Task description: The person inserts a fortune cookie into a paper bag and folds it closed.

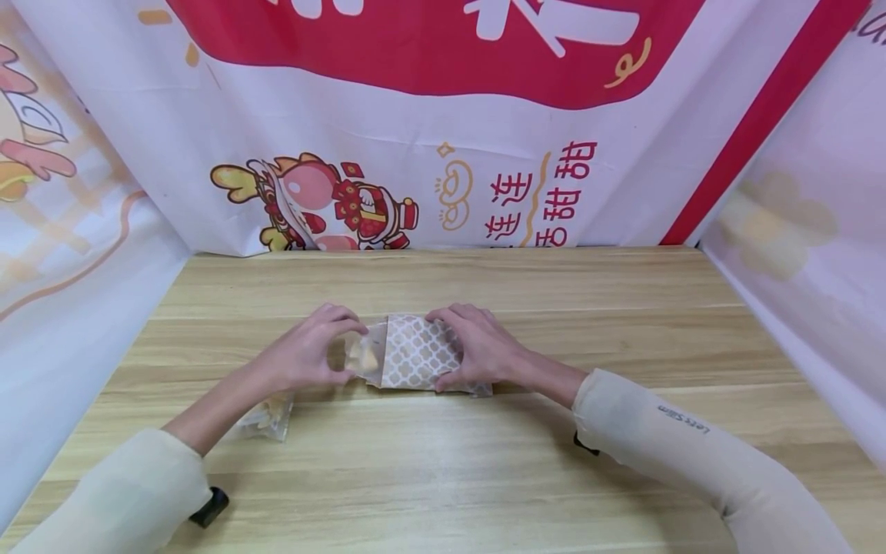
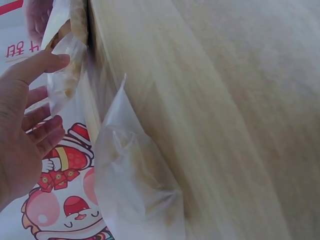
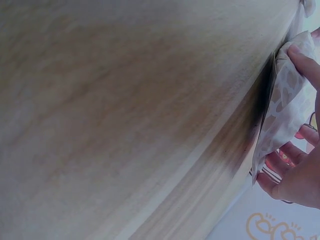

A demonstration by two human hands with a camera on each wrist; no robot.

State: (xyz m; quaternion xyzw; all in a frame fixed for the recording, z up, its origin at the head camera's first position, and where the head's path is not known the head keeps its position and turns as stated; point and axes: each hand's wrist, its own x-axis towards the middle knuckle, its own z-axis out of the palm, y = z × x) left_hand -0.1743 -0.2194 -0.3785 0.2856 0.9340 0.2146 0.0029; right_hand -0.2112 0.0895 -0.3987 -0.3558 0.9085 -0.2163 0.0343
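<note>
A paper bag (image 1: pixel 421 354) with a white lattice pattern lies on the table, its mouth facing left. My right hand (image 1: pixel 482 345) grips this bag from the right, thumb on the near edge and fingers on the far edge; the right wrist view shows the bag (image 3: pixel 287 107) bulging between them. At the mouth, my left hand (image 1: pixel 313 350) holds a clear plastic packet (image 1: pixel 362 355) with pale yellow pieces inside, partly within the paper bag. In the left wrist view the thumb lies against that packet (image 2: pixel 69 75). What the paper bag contains is hidden.
A second clear packet (image 1: pixel 270 417) of pale pieces lies on the wooden table (image 1: pixel 443 469), partly behind my left forearm; it shows large in the left wrist view. Printed cloth (image 1: pixel 429 185) hangs along the table's back and both sides.
</note>
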